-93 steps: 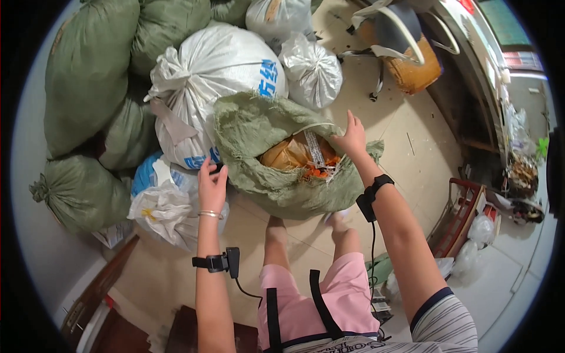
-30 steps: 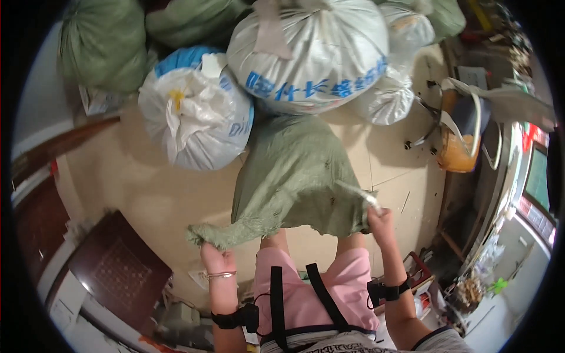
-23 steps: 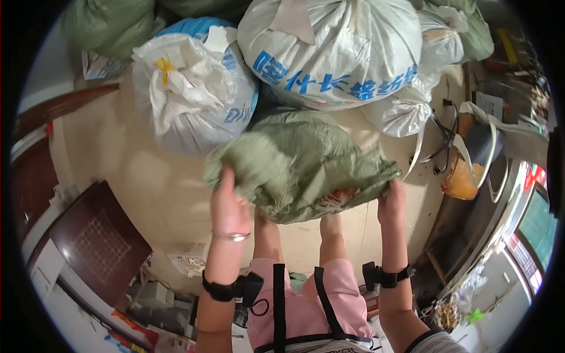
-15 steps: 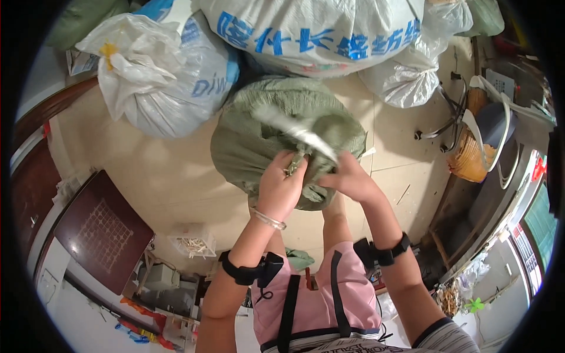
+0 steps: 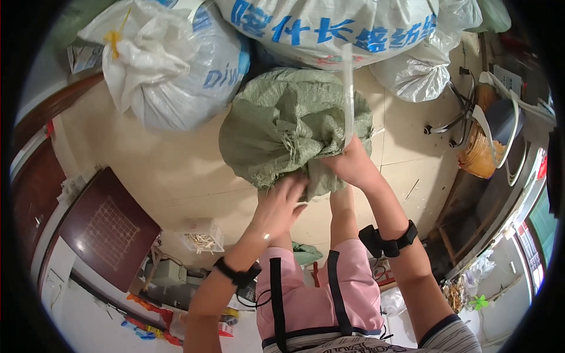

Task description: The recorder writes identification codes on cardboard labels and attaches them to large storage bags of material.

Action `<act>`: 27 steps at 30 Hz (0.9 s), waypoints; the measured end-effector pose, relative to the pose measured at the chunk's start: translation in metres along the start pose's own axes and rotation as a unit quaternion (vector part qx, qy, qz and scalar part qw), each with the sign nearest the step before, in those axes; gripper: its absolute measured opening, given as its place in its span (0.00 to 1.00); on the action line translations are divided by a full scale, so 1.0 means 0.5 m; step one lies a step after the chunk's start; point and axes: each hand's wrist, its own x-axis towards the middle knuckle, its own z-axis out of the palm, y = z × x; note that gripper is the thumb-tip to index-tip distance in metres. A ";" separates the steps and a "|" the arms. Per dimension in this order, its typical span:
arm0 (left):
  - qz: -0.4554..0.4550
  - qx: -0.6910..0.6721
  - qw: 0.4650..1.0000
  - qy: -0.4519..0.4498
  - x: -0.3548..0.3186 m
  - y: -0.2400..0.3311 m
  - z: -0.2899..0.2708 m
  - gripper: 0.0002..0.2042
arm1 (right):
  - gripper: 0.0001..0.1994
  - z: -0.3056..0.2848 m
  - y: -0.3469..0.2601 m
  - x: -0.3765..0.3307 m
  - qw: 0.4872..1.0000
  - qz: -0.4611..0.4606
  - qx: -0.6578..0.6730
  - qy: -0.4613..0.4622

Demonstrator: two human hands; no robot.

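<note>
A green woven sack [image 5: 253, 132] stands on the floor in front of my legs, its mouth crumpled and frayed. My left hand [image 5: 279, 206] is at the sack's near edge with fingers stretched and apart; the fingertips are slightly blurred against the cloth. At the sack's right side, my right hand [image 5: 353, 166] is closed round the lower end of a long, flat, translucent white strip [image 5: 348, 88]. The strip points upright past the sack. Folds of sack cloth lie against the right fingers, and whether they pinch some cloth too is hidden.
Large stuffed white sacks [image 5: 170, 76] stand behind the green one. To the right are a wheeled metal stand [image 5: 456, 115] and a brown wicker-like object [image 5: 479, 153]. A dark board table [image 5: 109, 229] and a small box of light pieces [image 5: 201, 235] are at left.
My left hand has let go of the bunched sack neck and moved down toward me. The strip has swung from slanting left to upright. The sack's gathered neck has spread looser.
</note>
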 end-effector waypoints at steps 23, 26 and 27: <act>-0.118 -0.380 0.849 0.348 0.099 0.054 -0.151 0.07 | 0.18 0.025 -0.012 0.041 0.997 0.031 -0.047 0.059; -0.284 -0.321 0.870 0.243 0.015 0.011 -0.102 0.08 | 0.16 0.023 -0.011 0.047 0.983 0.127 0.053 0.120; -0.309 -0.294 0.881 0.205 0.007 -0.005 -0.062 0.10 | 0.16 0.031 -0.009 0.046 0.983 0.128 0.058 0.118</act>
